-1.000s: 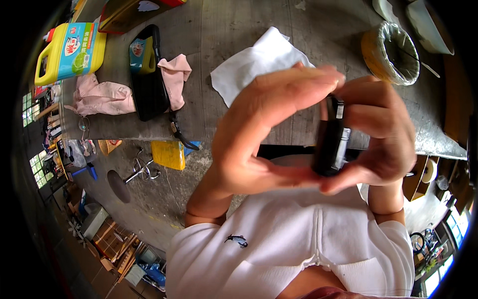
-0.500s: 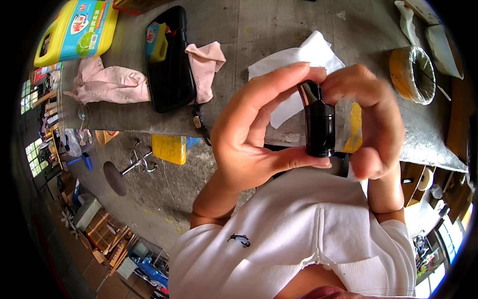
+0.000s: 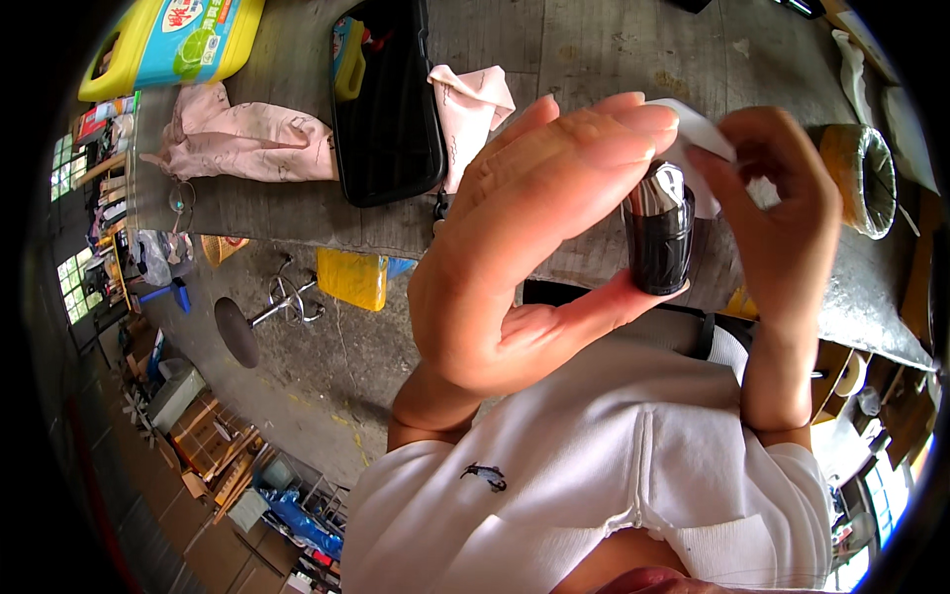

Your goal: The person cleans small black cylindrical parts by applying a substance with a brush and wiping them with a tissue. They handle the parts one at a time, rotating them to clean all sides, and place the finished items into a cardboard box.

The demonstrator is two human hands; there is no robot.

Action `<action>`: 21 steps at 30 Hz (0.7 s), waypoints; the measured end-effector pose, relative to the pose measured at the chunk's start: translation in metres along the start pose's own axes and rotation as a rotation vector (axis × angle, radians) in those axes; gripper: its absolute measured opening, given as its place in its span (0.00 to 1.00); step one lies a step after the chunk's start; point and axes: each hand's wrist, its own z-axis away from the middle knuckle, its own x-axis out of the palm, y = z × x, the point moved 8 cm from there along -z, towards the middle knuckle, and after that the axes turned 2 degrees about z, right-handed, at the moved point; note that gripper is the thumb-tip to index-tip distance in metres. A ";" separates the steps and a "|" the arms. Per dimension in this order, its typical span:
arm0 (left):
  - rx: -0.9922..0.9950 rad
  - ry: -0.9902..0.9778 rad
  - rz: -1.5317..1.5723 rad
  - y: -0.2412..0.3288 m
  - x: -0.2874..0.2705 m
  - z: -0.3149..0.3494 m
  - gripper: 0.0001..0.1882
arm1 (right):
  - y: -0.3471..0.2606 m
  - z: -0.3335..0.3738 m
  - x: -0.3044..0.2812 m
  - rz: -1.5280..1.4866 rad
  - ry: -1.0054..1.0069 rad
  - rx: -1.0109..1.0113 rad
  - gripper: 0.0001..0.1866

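My left hand [image 3: 495, 252] holds a small glossy black cylinder-shaped object [image 3: 661, 238] upright, thumb under its lower end and fingers at its top. The kind of object cannot be made out; its upper end is shiny and angled. Just right of it, my right hand [image 3: 787, 203] pinches a thin white sheet, paper or cloth [image 3: 696, 127], between thumb and fingers. The sheet hangs behind and beside the black object, partly hidden by both hands. Whether it touches the object is unclear.
On the grey table [image 3: 584, 45] lie a black tray-like case [image 3: 386, 148] with a glossy surface and a pink cloth [image 3: 252, 144]. A yellow jug [image 3: 124, 59] stands far left, a lined round tub [image 3: 856, 183] at right. A round-seated stool [image 3: 237, 332] stands below left.
My right hand has left the black object and picked the white sheet up off the table. My left hand keeps the object. The view has shifted, moving the table things rightward and up.
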 end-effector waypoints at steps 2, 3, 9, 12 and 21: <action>-0.001 -0.006 -0.038 0.000 0.002 -0.002 0.34 | 0.002 0.002 -0.010 -0.142 -0.018 0.056 0.09; -0.004 -0.002 -0.074 0.000 0.004 -0.002 0.34 | -0.003 0.003 -0.012 -0.256 -0.007 0.060 0.08; 0.036 -0.039 -0.367 0.010 0.024 -0.004 0.39 | -0.028 0.019 -0.006 -0.595 -0.124 0.048 0.09; 0.082 -0.253 -0.564 0.020 0.040 -0.010 0.38 | -0.031 0.020 -0.011 -0.423 -0.115 -0.073 0.09; -0.034 -0.235 -0.340 0.009 0.061 -0.008 0.44 | -0.027 0.024 -0.013 -0.348 -0.187 -0.080 0.12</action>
